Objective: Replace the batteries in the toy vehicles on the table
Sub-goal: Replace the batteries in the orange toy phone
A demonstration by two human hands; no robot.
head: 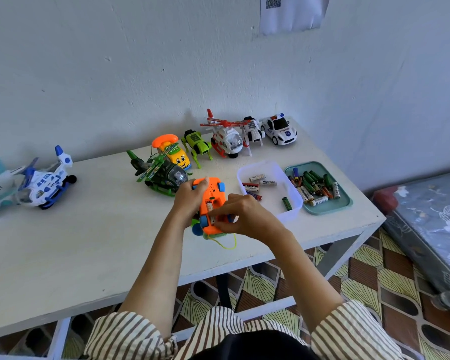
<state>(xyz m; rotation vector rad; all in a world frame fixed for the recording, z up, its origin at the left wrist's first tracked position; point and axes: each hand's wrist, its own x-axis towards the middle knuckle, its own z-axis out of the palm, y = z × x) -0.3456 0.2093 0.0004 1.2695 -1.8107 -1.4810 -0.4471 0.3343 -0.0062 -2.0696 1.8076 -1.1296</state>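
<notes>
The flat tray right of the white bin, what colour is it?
The tray is teal; head view.

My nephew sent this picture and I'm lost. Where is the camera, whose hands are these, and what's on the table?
No machine here: a camera worn on a person's head looks down at their own bare hands. The left hand grips an upturned orange plastic toy car; the right hand pinches a small white battery in its open underside. On the white table stand more toys, such as a green toy helicopter and a white police car. A clear plastic tub holds a few batteries; a teal tray holds many.
</notes>
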